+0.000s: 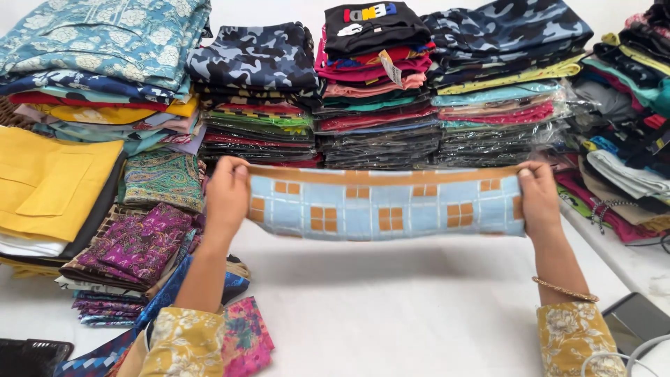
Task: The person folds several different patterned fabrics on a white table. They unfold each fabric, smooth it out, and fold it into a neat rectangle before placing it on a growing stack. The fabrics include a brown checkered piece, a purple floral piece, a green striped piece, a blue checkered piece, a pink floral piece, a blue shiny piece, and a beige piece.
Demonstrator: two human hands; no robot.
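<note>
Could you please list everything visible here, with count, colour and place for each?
folded cloth: one, light blue with orange squares, stretched between both hands at centre
stacks of folded garments: several, mixed colours with blue camouflage on top, along the back
yellow fabric: one pile, far left
paisley fabric pile: one, purple and multicoloured, left front
white table: one, bare in the foreground
dark tablet-like device: one, grey, lower right
bangle: one, gold, right wrist
left hand: grips the cloth's left end
right hand: grips the cloth's right end
</note>
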